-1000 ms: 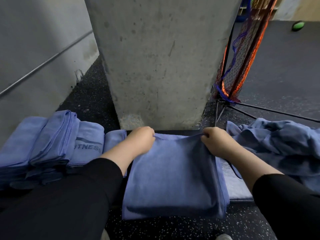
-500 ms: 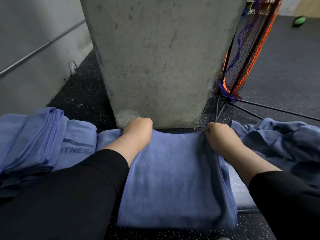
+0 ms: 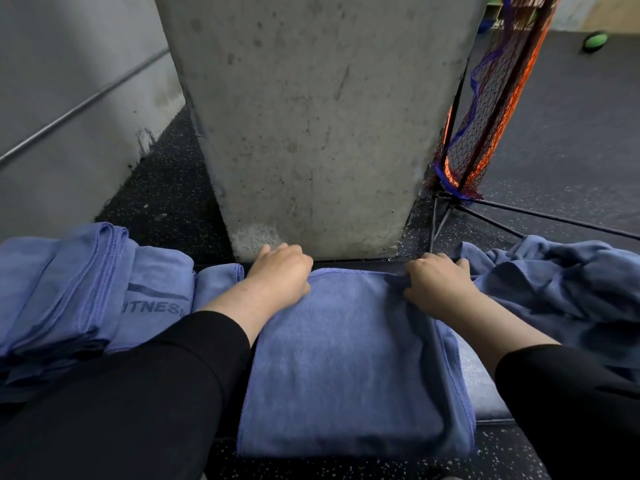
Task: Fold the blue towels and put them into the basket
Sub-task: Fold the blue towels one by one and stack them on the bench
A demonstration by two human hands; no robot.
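- While a stack of folded blue towels [image 3: 62, 289] already lies at the left, one with a printed "FITNESS" logo [image 3: 152, 306], no basket can be made out in this view — so none of them looks put away yet.
- Directly in front, a folded blue towel [image 3: 346, 362] lies flat, squared into a rectangle, its far edge near the foot of the concrete pillar [image 3: 311, 116]; by my reading the fold is nearly finished and the corners are being aligned.
- At the right, a crumpled heap of unfolded blue towels [image 3: 561, 289] waits, so a good share of the folding seems left, plus all the loading.
- Left hand [image 3: 280, 271] rests at the towel's far left corner, knuckles up, fingers curled under; whether they pinch cloth I cannot tell.
- Right hand [image 3: 436, 282] sits at the far right corner — its fingers bent and pressed together, gathering a ridge of the towel's edge.
- Both forearms, in black sleeves [image 3: 156, 393], reach forward side by side, wrists low over the cloth.
- Behind the heap, a netted frame [image 3: 485, 109] stands beside the pillar on the speckled floor [image 3: 166, 188].
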